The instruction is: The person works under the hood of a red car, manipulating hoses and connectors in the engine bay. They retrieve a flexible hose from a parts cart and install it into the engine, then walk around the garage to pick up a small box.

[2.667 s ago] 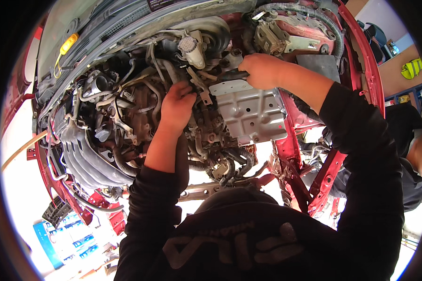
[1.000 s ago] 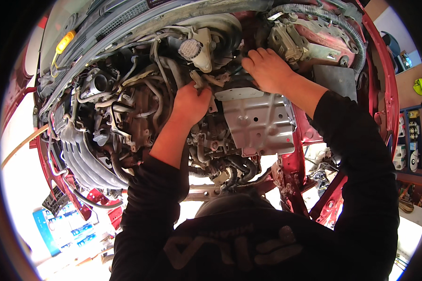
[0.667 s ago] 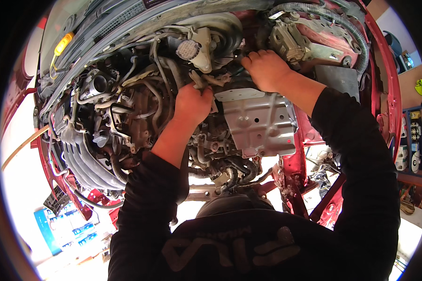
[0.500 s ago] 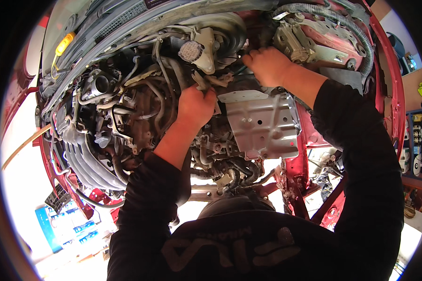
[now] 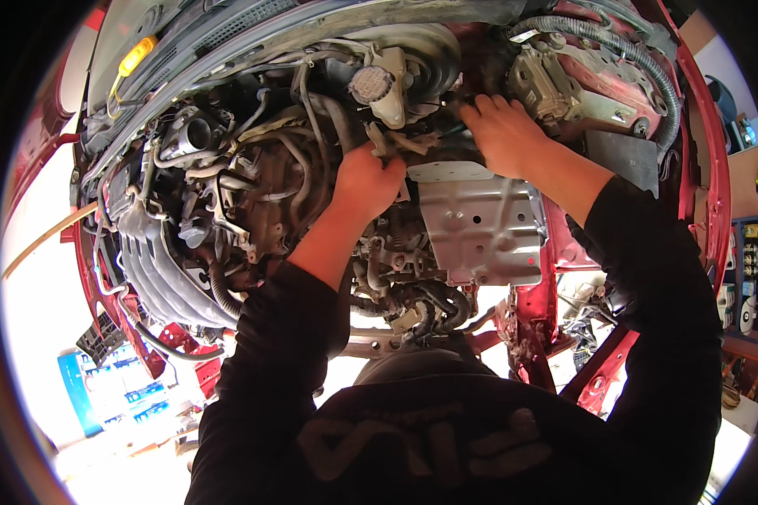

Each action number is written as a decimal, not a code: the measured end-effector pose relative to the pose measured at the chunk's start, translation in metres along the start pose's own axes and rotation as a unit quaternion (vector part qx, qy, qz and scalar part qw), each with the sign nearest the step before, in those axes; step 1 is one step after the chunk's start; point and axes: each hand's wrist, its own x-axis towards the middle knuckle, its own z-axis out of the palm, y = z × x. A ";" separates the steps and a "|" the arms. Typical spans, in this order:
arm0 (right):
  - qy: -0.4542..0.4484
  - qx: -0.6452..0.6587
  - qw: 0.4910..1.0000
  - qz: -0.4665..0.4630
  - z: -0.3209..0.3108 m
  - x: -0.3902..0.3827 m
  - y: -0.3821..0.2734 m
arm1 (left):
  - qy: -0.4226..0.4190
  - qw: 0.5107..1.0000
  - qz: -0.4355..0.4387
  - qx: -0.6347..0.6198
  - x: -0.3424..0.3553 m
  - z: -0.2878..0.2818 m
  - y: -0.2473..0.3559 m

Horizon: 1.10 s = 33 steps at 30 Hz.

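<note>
Left hand [image 5: 369, 183] narrow, looks pinched on the tan strip [image 5: 377, 139] just below the white reservoir [image 5: 383, 94]. Right hand [image 5: 507, 139] curled above the silver tray [image 5: 455, 217]; grip hidden, can't tell. Risk: hard tug could tear the strip; slipping could bang knuckles on tray edge.

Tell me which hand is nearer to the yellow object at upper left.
Left. The left hand is right of the yellow object and lower in view; the right hand is farther right, also lower.
</note>
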 end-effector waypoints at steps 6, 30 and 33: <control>-0.041 -0.021 0.998 0.035 -0.007 -0.007 -0.002 | -0.023 0.999 -0.016 -0.017 0.000 -0.008 0.012; -0.034 -0.018 0.997 0.063 -0.071 -0.030 -0.034 | -0.053 0.997 -0.034 -0.039 0.004 -0.009 0.007; -0.018 -0.043 0.997 0.054 -0.068 -0.029 -0.036 | -0.049 0.998 -0.031 -0.035 0.005 -0.010 0.008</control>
